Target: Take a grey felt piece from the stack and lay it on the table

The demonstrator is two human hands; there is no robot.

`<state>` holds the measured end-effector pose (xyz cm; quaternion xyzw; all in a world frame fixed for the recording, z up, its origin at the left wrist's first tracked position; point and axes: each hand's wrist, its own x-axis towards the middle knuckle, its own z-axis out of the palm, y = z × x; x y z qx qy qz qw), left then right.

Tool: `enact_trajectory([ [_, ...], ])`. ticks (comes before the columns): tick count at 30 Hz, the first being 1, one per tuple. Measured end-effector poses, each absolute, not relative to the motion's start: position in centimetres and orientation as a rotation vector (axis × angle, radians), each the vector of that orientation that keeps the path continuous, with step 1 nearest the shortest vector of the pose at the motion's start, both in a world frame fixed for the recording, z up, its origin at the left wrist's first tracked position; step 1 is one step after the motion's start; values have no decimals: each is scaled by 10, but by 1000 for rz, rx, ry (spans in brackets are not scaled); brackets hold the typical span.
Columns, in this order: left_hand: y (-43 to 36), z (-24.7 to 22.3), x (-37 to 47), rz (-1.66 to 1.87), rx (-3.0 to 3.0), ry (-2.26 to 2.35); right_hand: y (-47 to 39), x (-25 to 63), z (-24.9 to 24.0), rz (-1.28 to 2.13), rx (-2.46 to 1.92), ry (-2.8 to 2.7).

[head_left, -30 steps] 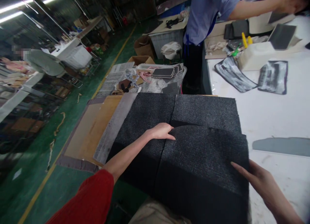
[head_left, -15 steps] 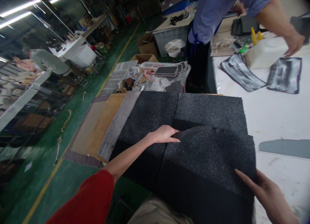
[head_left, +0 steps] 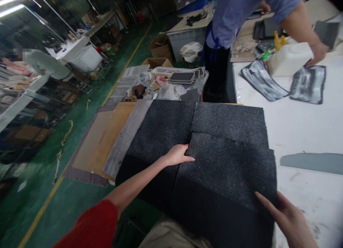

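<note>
A black textured sheet (head_left: 225, 169) lies in front of me, over other black pieces. My left hand (head_left: 177, 155) pinches its left edge near the upper corner, thumb on top and fingertips partly hidden. At the right edge, my right hand (head_left: 288, 216) grips the same sheet, thumb above and the other fingers partly hidden behind the edge. Beyond the sheet's far edge a second black piece (head_left: 230, 119) shows. Another black piece (head_left: 160, 126) lies to the left, with a narrow seam between.
Under the black pieces, grey and brown boards (head_left: 107, 140) stick out to the left. A white table (head_left: 300, 133) on the right bears a grey strip (head_left: 313, 163), white-smeared dark pieces (head_left: 308, 84) and a whitish jug (head_left: 291, 60). A co-worker's hand (head_left: 317, 53) is beside the jug.
The sheet's raised upper-left edge has come down and lies flatter, its far edge straighter. My left hand has moved slightly down with it. The co-worker's hand has lowered beside the jug.
</note>
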<state>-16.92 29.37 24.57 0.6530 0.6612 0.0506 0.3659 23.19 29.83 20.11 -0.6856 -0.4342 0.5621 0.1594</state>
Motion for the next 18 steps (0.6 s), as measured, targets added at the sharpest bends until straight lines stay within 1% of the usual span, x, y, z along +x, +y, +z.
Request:
enact_trajectory([
  [3,287,243,-163,170,1604,1723,289,232,204,1613,-1961,-1188],
  [10,265,258,-150,318,1518,1637,252,230,203,1707,-1808,-992],
  [18,249,263,-143,209,1537,1710,218,240,190,1430,-1950,-1304],
])
